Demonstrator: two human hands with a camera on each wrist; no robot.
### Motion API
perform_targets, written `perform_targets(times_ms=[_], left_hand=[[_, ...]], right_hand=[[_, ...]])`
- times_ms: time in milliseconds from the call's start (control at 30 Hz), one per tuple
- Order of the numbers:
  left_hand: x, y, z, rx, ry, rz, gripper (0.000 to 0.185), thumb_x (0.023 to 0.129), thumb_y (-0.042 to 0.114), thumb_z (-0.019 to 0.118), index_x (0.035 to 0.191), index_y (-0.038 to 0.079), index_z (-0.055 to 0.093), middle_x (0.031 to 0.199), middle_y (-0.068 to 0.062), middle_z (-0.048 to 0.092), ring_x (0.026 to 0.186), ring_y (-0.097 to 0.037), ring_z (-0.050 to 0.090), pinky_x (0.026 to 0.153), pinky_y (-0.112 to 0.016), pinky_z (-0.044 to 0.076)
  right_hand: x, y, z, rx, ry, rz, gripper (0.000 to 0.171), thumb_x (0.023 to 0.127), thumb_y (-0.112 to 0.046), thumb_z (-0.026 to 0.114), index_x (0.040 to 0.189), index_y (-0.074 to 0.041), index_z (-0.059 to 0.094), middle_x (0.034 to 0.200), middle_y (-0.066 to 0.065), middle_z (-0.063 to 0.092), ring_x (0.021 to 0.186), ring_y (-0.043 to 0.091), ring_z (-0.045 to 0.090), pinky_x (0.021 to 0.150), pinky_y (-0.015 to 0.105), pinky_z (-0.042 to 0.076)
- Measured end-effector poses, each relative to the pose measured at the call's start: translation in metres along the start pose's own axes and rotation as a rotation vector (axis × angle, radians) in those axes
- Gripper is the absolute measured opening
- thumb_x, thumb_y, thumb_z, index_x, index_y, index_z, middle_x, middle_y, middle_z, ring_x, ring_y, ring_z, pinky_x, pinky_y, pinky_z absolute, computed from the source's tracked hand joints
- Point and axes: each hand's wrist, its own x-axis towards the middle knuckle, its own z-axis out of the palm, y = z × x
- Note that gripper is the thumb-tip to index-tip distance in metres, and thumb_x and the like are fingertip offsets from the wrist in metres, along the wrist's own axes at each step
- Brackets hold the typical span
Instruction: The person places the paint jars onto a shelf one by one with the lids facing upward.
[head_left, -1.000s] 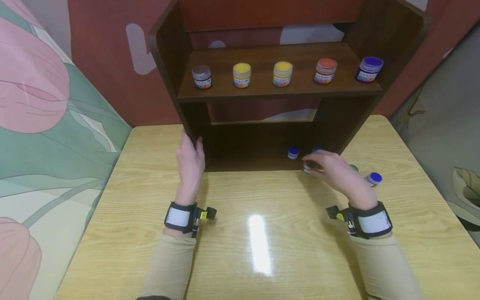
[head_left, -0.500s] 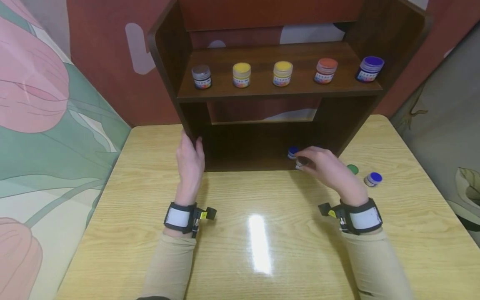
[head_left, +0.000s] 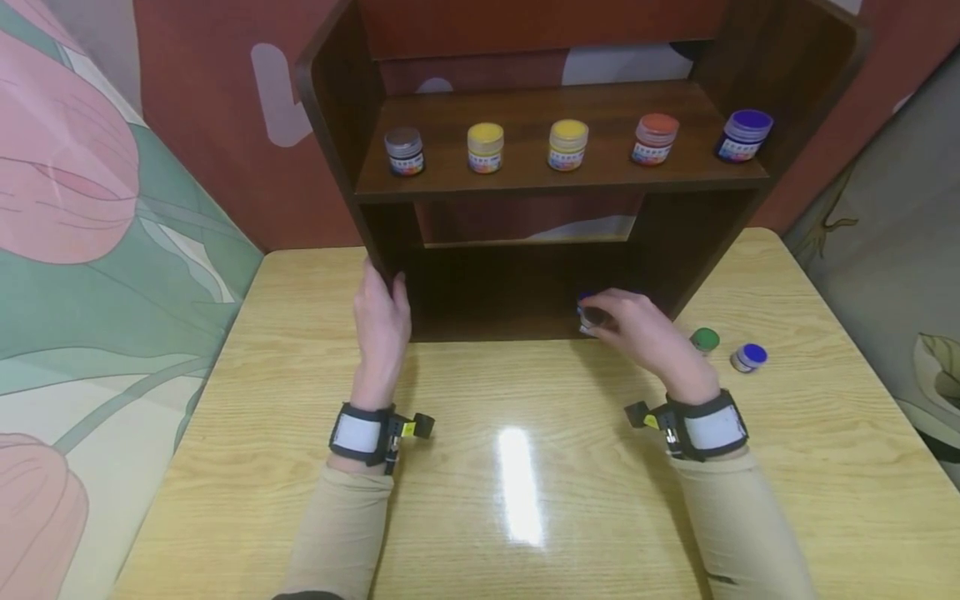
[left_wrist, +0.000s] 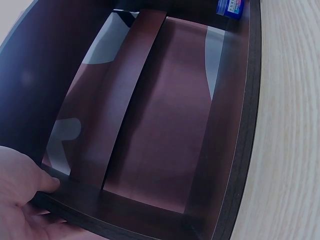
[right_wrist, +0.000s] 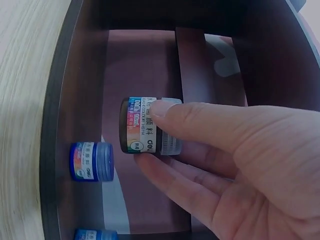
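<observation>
Hands: right hand (right_wrist: 235,165) pinches paint jar (right_wrist: 145,132) inside shelf (head_left: 525,283); left hand (head_left: 382,321) grips its side.

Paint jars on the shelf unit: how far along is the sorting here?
Done: five jars line the upper shelf, and two blue jars stand in the lower compartment. In hand: the right hand pinches a dark jar inside that compartment, while the left hand holds the shelf unit. Left: a green jar and a blue-lidded jar on the table.

Bright overhead light, glare streak on near table (head_left: 519,487); shelf (head_left: 525,292) interior dim; wrist views soft, edges warped.
</observation>
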Motion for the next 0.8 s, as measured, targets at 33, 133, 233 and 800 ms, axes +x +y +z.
perform_targets(times_ms=[33,133,233,800], left_hand=[[0.0,0.0,0.0,-0.001,-0.002,-0.001,0.038,0.101,0.012,0.056,0.135,-0.003,0.049,0.124,-0.025,0.065,0.115,-0.041,0.065,0.097,-0.052,0.054],[0.0,-0.001,0.001,-0.003,-0.007,-0.002,0.038,0.101,0.012,0.056,0.135,-0.003,0.048,0.124,-0.025,0.065,0.116,-0.041,0.065,0.098,-0.052,0.054],[0.0,-0.001,0.001,-0.009,-0.008,0.002,0.038,0.102,0.012,0.055,0.135,-0.002,0.048,0.125,-0.025,0.065,0.116,-0.04,0.065,0.098,-0.051,0.054],[0.0,-0.001,0.002,-0.003,0.005,0.005,0.037,0.101,0.012,0.056,0.134,-0.003,0.049,0.123,-0.026,0.065,0.115,-0.041,0.065,0.097,-0.053,0.054]], right_hand=[[0.002,0.0,0.001,0.0,0.002,0.0,0.036,0.089,0.0,0.07,0.124,0.004,0.064,0.121,0.024,0.067,0.089,0.03,0.073,0.08,0.044,0.061],[0.007,-0.002,0.005,0.009,0.01,-0.006,0.036,0.089,-0.001,0.07,0.125,0.003,0.064,0.121,0.024,0.068,0.088,0.03,0.073,0.079,0.044,0.061],[0.011,-0.003,0.009,0.025,0.016,-0.015,0.036,0.089,-0.002,0.071,0.124,0.004,0.064,0.119,0.024,0.068,0.087,0.031,0.073,0.079,0.044,0.061],[0.025,-0.003,0.025,0.048,0.032,0.012,0.036,0.091,-0.009,0.072,0.124,0.001,0.063,0.117,0.021,0.07,0.091,0.031,0.074,0.08,0.044,0.061]])
